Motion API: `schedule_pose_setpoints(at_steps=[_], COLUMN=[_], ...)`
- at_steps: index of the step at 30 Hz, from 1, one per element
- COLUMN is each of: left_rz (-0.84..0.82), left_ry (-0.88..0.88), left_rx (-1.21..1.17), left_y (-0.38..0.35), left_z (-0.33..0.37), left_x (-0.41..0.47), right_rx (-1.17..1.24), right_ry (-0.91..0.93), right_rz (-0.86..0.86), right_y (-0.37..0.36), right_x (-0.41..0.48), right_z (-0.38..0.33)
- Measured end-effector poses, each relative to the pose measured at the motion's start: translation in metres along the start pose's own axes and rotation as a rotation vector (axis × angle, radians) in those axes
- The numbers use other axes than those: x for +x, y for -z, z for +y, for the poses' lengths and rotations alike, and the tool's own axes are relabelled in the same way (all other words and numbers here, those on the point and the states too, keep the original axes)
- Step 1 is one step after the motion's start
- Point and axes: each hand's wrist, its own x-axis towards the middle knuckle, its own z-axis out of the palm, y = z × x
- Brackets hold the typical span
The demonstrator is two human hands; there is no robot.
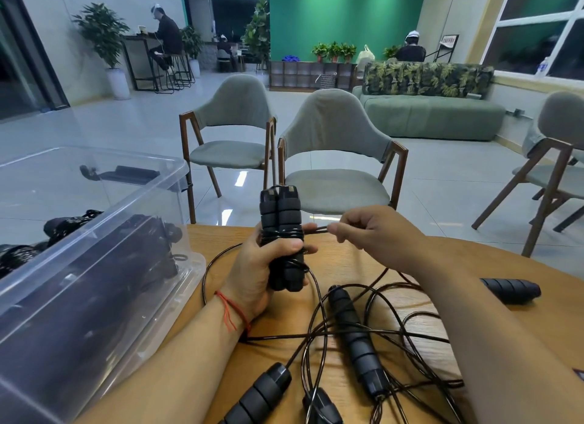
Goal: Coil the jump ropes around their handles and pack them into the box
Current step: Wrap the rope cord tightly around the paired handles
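The left hand (pixel 257 272) is clenched around a pair of black foam handles (pixel 281 234) held side by side and upright above the wooden table (pixel 395 256). The fingers wrap the lower half of the pair, and the thumb (pixel 289 245) presses across the front, just below several turns of thin dark rope (pixel 286 233) already wound around the middle of the handles. The upper ends of the handles stand clear above the fingers; the lower ends poke out beneath the palm.

The right hand (pixel 368 231) sits just to the right of the handles, at the height of the wound turns. Its thumb and forefinger pinch a short taut stretch of the same rope (pixel 316 229), which runs straight from the fingertips to the coil. The other fingers are curled in.

Below both hands, loose rope (pixel 347 332) lies in tangled loops on the table, with more black handles among it: one (pixel 354 335) under the right forearm, one (pixel 262 392) near the left forearm, one (pixel 320 404) at the bottom edge, and one (pixel 510 289) to the right of the right arm.

To the left of the left hand stands a clear plastic box (pixel 104 221), holding dark bundled ropes (pixel 151 243) inside.
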Motion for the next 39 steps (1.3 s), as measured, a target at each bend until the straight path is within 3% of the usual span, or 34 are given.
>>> schedule_pose_setpoints(at_steps=[4, 10, 14, 20, 25, 29, 32, 37, 39], left_rz=[0.135, 0.33, 0.476, 0.408, 0.131, 0.176, 0.216, -0.09, -0.116], left_ry=[-0.072, -0.206, -0.297, -0.356, -0.316, -0.317, -0.18, 0.141, 0.218], left_rx=[0.289, 0.605, 0.825, 1.085, 0.805, 0.6, 0.347, -0.061, -0.14], left_y=[-0.002, -0.006, -0.009, -0.01, -0.018, -0.013, -0.01, -0.008, -0.009], left_z=[-0.007, -0.013, -0.019, -0.021, -0.019, -0.009, -0.006, -0.007, -0.005], left_x=[0.001, 0.002, 0.001, 0.003, -0.003, -0.003, 0.001, -0.001, -0.002], right_rx=[-0.075, -0.099, -0.116, -0.215, -0.068, 0.26, 0.384, 0.42, 0.421], right_ry=[0.007, 0.072, 0.069, 0.012, -0.035, -0.055, -0.074, 0.018, 0.058], right_rz=[0.106, -0.017, -0.004, 0.142, 0.22, 0.12, 0.028, -0.159, -0.218], right_y=[-0.004, -0.015, -0.033, -0.063, -0.054, -0.036, -0.031, -0.027, -0.028], right_x=[0.002, -0.002, -0.006, -0.01, -0.004, -0.003, -0.003, -0.008, -0.009], right_z=[-0.007, -0.024, -0.044, -0.063, -0.052, -0.039, -0.033, -0.036, -0.038])
